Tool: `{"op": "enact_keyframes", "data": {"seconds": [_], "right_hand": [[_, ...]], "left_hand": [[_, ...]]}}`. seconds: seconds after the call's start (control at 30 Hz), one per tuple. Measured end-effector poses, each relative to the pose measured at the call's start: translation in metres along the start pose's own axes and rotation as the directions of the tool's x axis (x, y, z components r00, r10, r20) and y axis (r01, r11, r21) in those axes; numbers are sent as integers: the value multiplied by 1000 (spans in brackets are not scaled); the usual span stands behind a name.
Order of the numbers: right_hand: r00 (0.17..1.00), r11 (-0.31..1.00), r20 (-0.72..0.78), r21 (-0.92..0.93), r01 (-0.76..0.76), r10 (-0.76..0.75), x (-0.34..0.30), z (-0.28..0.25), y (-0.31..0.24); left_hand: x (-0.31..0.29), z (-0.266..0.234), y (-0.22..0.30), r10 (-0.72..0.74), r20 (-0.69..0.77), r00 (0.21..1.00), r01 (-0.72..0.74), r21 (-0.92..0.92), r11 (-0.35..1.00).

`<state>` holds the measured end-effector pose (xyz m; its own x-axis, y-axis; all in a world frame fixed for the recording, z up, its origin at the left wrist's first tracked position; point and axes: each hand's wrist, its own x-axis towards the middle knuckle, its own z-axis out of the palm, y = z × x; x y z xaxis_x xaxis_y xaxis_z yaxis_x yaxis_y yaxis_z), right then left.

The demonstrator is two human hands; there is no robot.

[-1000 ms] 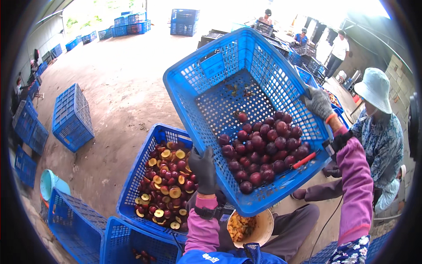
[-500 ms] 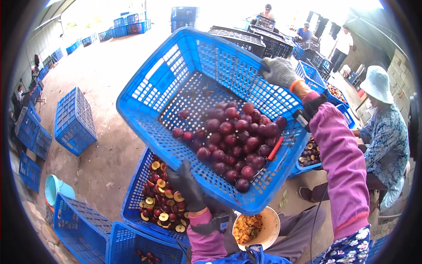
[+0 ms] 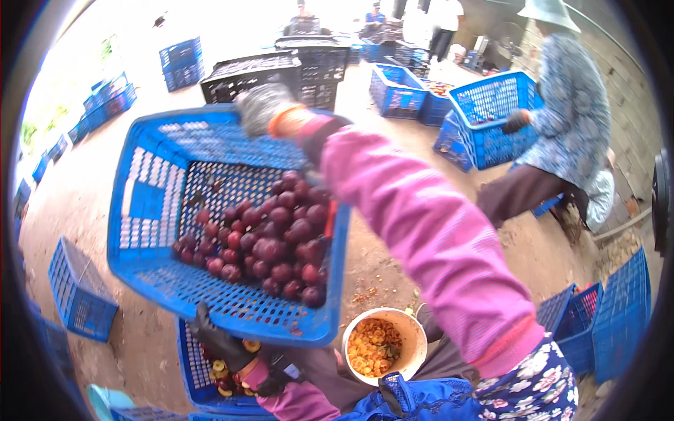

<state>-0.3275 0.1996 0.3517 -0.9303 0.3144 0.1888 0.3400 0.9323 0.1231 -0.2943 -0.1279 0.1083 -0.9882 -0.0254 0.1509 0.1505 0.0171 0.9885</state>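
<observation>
A blue perforated crate hangs tilted in front of me, with dark red plums heaped toward its right end. My right hand, in a grey glove, grips its far rim. On the near rim, my left hand in a black glove holds the crate from below; part of its fingers is hidden. A red handle shows by the plums at the right wall. Below the left hand, partly covered, lies another blue crate with halved plums. Between my legs stands a pale bucket of orange-brown pieces.
At the right, a co-worker in a bucket hat holds a blue crate. Empty-looking blue crates stand at the lower right. Black crates are stacked behind mine. A light blue bucket sits lower left.
The view has turned to the right. The held crate, in both hands, has shifted left and away from the bucket. The co-worker has risen from a sitting pose and now holds a crate.
</observation>
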Motion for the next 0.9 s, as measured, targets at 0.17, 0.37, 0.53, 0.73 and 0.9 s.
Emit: {"op": "enact_keyframes", "data": {"seconds": [0.17, 0.37, 0.53, 0.73, 0.9], "right_hand": [[983, 997, -164, -10, 80, -80, -18, -19, -4], [979, 997, -191, 47, -66, 73, -27, 3, -5], [941, 998, -339, -55, -30, 10, -20, 4, -18], [978, 1000, -207, 3, 28, -27, -38, 3, 9], [994, 996, -71, 29, 83, -81, -31, -6, 0]], "left_hand": [[-20, -8, 20, -228, 73, 971, 239, -240, 941], [-58, 15, 53, -393, 124, 911, 405, -446, 798], [-70, 13, 67, -260, 32, 965, 247, -447, 860], [-28, -8, -16, -58, 65, 996, 67, -138, 988], [-27, -17, -19, 283, 91, 955, -297, 219, 929]]}}
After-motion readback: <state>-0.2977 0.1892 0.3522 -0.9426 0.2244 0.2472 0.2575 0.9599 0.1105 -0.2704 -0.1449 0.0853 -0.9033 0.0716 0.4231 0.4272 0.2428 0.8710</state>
